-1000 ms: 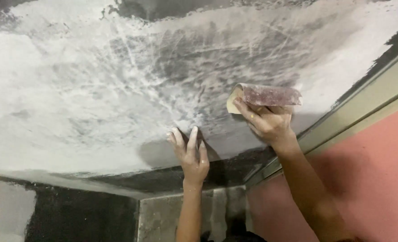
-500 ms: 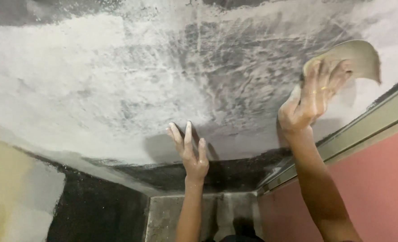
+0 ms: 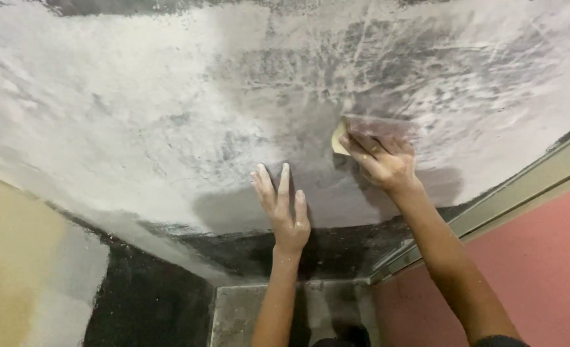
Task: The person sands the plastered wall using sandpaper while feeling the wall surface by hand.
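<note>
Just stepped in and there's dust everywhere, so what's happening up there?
A person is reaching up to a grey, white-streaked plastered surface overhead. The right hand presses a folded sheet of sandpaper against it, fingers spread over the sheet. The left hand lies flat and open on the surface beside it, holding nothing. White scratch marks cover much of the surface, while darker patches show around the hands. A pink wall sits to the right.

Single head-worn view, tilted steeply upward, close under the putty-streaked ceiling (image 3: 169, 128); both raised forearms enter from the bottom edge; pink wall (image 3: 542, 270) at lower right.
</note>
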